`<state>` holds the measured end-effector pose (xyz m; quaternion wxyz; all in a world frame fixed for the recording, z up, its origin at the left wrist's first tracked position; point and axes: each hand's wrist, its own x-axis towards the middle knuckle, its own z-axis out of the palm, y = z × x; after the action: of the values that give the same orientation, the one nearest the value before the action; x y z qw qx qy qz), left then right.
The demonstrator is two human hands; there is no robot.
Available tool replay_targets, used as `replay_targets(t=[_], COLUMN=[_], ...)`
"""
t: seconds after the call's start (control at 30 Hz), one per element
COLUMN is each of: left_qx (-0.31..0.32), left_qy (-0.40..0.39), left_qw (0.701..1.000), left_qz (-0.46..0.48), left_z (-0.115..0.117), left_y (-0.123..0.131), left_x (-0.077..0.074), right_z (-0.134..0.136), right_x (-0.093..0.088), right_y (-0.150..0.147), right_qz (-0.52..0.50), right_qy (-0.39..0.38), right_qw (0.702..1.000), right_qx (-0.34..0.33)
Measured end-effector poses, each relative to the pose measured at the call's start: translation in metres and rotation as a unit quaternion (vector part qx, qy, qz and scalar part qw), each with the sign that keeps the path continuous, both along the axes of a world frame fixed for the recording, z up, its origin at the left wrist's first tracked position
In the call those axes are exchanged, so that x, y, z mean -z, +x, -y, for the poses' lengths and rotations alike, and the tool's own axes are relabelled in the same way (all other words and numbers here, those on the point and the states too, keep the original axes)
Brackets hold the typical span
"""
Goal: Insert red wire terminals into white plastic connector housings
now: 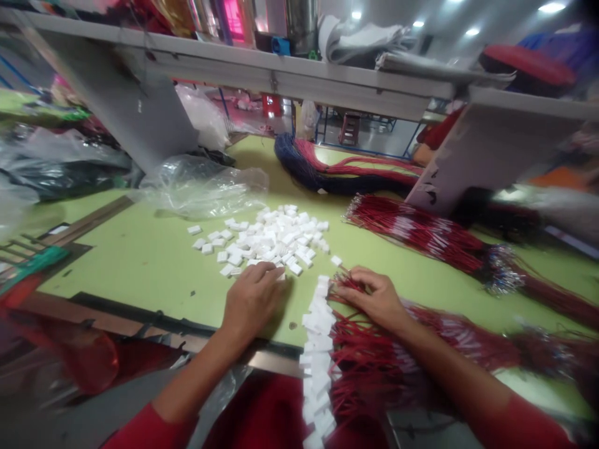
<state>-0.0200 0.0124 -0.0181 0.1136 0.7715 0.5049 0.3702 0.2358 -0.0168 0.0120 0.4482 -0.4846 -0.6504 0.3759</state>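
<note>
A loose pile of white plastic connector housings (266,240) lies in the middle of the green surface (140,268), and a long, tightly packed column of the same white housings (319,355) runs from just right of the pile toward the near edge. The person's left hand (253,299) rests at the near edge of the pile, its fingers (266,274) curved downward and only slightly spread, touching the white pieces. Whether they have hold of one, I can't tell. The right hand (372,299) sits just right of the top of the column, its fingers (349,293) drawn close together and pinching the thin ends of a bundle of red wires (369,352), which fans out beneath the hand and spreads toward the right. Farther off on the right lies another red wire bundle (421,234) with tangled metal ends, and beyond it a dark blue and red coil of wire (327,165) curves across the far side of the surface. A crumpled clear plastic bag (206,187) lies at the far left of the pile, under a grey shelf (234,65).
</note>
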Motion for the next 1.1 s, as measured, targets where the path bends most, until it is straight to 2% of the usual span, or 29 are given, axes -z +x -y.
replay_targets(t=[0.07, 0.17, 0.27, 0.37, 0.43, 0.5, 0.57, 0.6, 0.67, 0.8, 0.97, 1.1], left_qx=[0.026, 0.065, 0.09, 0.112, 0.104, 0.092, 0.093, 0.095, 0.095, 0.078, 0.1, 0.117], left_qy=[0.013, -0.018, -0.066, -0.162, -0.277, -0.386, -0.446, -0.459, -0.475, -0.488, -0.473, -0.469], left_qw=[0.995, 0.988, 0.99, 0.978, 0.93, 0.844, 0.761, 0.734, 0.703, 0.688, 0.703, 0.704], left_qz=[-0.094, -0.137, -0.083, 0.07, 0.219, 0.361, 0.461, 0.491, 0.52, 0.531, 0.522, 0.521], left_z=[-0.01, -0.016, -0.013, -0.006, 0.0, 0.004, 0.006, 0.007, 0.007, 0.009, 0.014, 0.016], left_y=[-0.009, -0.01, -0.004, 0.005, 0.012, 0.021, 0.03, 0.034, 0.04, 0.047, 0.049, 0.049], left_x=[0.003, 0.005, 0.0, -0.006, -0.009, -0.011, -0.012, -0.013, -0.015, -0.02, -0.022, -0.02], right_z=[0.001, 0.0, -0.001, -0.002, -0.001, 0.0, 0.001, 0.002, 0.004, 0.007, 0.008, 0.007], right_x=[-0.002, -0.002, 0.0, 0.003, 0.003, 0.003, 0.003, 0.003, 0.002, 0.001, 0.0, 0.0], right_y=[0.001, 0.002, 0.004, 0.004, 0.004, 0.003, 0.002, 0.002, 0.002, 0.003, 0.003, 0.003], right_qz=[0.004, 0.004, -0.006, -0.013, -0.014, -0.02, -0.031, -0.034, -0.036, -0.03, -0.013, -0.041], right_qy=[-0.073, -0.139, -0.161, -0.164, -0.159, -0.155, -0.153, -0.153, -0.159, -0.17, -0.159, -0.172], right_qw=[0.997, 0.99, 0.985, 0.985, 0.986, 0.986, 0.986, 0.986, 0.984, 0.981, 0.983, 0.98], right_qx=[-0.014, -0.035, -0.056, -0.059, -0.053, -0.053, -0.057, -0.06, -0.067, -0.087, -0.089, -0.094])
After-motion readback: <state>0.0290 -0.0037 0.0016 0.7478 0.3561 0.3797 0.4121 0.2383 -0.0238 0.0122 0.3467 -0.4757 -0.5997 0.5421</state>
